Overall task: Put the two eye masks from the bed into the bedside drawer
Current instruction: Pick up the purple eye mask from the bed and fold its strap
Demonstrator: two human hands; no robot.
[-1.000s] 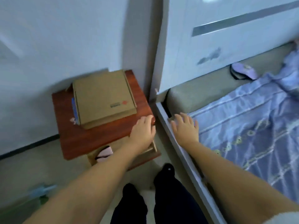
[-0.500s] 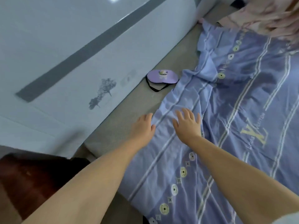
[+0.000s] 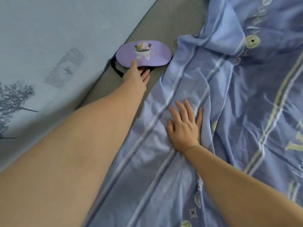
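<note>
A purple eye mask (image 3: 147, 54) with a cartoon print and a black strap lies flat on the bare grey mattress (image 3: 165, 22), close to the headboard. My left hand (image 3: 136, 76) is stretched out to it. The thumb rests on the mask's near edge and the fingers lie spread by the strap, without a closed grip. My right hand (image 3: 185, 128) lies palm down with fingers apart on the blue sheet, well short of the mask. Only one eye mask is in view. The bedside drawer is out of frame.
A pale blue headboard (image 3: 49, 46) with a tree print runs along the left. A crumpled blue patterned sheet (image 3: 246, 95) covers the right side of the bed, its edge lying just right of the mask.
The view swung from the nightstand to the bed. My left hand went forward up to the purple eye mask and now touches it. My right hand settled flat on the sheet.
</note>
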